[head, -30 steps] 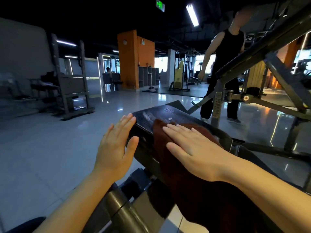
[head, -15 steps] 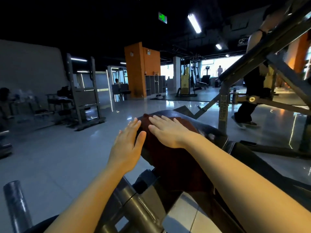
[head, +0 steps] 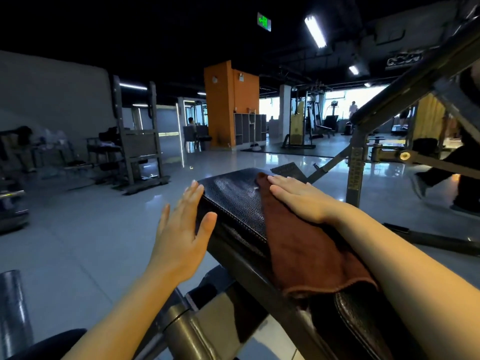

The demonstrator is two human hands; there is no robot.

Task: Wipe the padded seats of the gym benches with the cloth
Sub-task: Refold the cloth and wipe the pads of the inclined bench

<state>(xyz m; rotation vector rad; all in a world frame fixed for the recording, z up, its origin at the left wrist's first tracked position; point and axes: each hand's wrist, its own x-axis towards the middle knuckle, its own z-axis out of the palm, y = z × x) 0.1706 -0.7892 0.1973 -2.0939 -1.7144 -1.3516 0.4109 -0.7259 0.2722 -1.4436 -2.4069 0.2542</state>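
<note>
A black padded bench seat [head: 233, 196] runs away from me in the middle of the view. A dark brown cloth [head: 298, 245] lies along its right half, reaching down toward me. My right hand [head: 298, 197] presses flat on the far end of the cloth, fingers straight. My left hand [head: 181, 229] rests with straight fingers against the pad's left edge, thumb on the side of the pad. A second dark pad [head: 363, 320] shows below the cloth's near hem.
Grey steel frame tubes [head: 187, 331] run under the bench, near me. A slanted machine frame [head: 405, 81] rises on the right, with a person [head: 454, 165] walking behind it. A rack [head: 137, 136] stands at the left on the glossy floor; a roller pad [head: 13, 307] is at the lower left.
My right hand slid the cloth from the pad's left side over to its right side, uncovering the left half of the pad. The person at the right walked further right.
</note>
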